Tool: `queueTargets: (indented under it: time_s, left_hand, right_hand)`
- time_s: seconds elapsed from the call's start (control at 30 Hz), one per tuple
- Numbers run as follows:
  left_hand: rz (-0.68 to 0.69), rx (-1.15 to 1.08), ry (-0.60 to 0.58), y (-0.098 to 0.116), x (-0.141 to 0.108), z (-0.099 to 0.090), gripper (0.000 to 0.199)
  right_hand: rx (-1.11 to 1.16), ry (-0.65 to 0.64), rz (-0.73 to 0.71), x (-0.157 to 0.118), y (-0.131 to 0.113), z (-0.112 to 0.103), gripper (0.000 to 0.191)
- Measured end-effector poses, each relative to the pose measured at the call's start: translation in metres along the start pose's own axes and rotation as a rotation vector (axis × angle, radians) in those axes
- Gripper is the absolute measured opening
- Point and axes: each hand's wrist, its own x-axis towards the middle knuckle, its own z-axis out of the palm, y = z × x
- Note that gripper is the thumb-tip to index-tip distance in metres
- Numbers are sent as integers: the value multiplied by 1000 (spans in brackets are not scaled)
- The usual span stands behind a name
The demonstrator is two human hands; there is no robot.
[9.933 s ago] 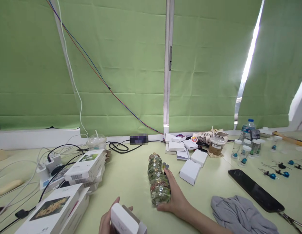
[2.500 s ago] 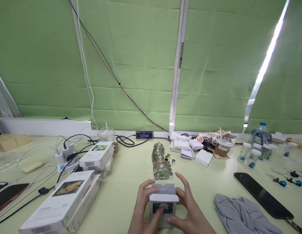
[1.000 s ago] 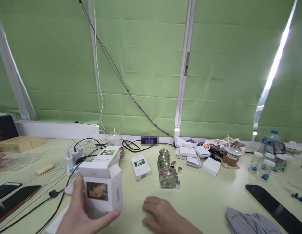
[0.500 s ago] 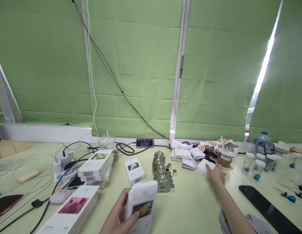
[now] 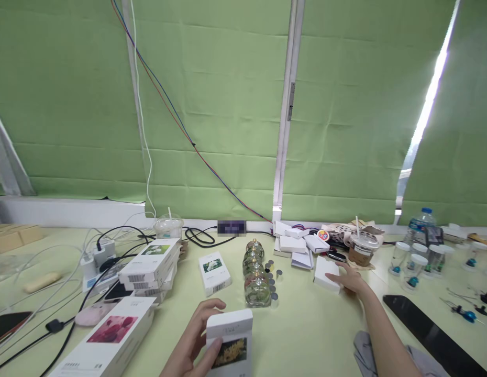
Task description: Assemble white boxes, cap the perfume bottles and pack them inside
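Note:
My left hand (image 5: 198,340) is closed around an upright white carton (image 5: 230,343) with a yellow-flower picture, thumb across its front. Farther right, my right hand (image 5: 351,280) grips a small plain white box (image 5: 325,273) lying on the table, its thumb on top and its fingers at the right side. Between the hands, glass bottles (image 5: 257,290) with gold-coloured tops stand in a row, and several small grey caps (image 5: 274,299) lie beside them. A white carton with a white-flower picture (image 5: 214,272) rests flat behind my left hand.
At left are stacked cartons (image 5: 149,267), a long pink-flower carton (image 5: 110,335), a pink mouse (image 5: 95,312) and tangled cables. A pile of white boxes (image 5: 292,244) and an iced-drink cup (image 5: 361,248) sit behind my right hand. Lidded vials (image 5: 414,272) and a black strip (image 5: 424,324) are at right.
The small white box has turned and shifted slightly toward me under my right hand. My left hand has lowered the yellow-flower carton a little. The camera view has shifted slightly.

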Motion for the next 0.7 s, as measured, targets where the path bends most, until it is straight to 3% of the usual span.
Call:
queueTargets:
  time_s: [0.1, 0.23, 0.43, 0.53, 0.7]
  left_hand:
    - [79, 99, 39, 4, -2, 2, 24]
    - [166, 158, -4, 0, -4, 1, 34]
    - [200, 149, -54, -4, -3, -2, 30]
    - [222, 81, -49, -6, -3, -1, 30]
    - [236, 94, 4, -17, -2, 2, 29]
  right_hand:
    - [97, -26, 0, -8, 2, -2, 73]
    - [235, -46, -5, -18, -1, -5, 74]
    - [416, -141, 6, -32, -14, -16, 59]
    - [456, -124, -8, -34, -18, -27, 54]
    - [591, -46, -216, -56, -48, -48, 55]
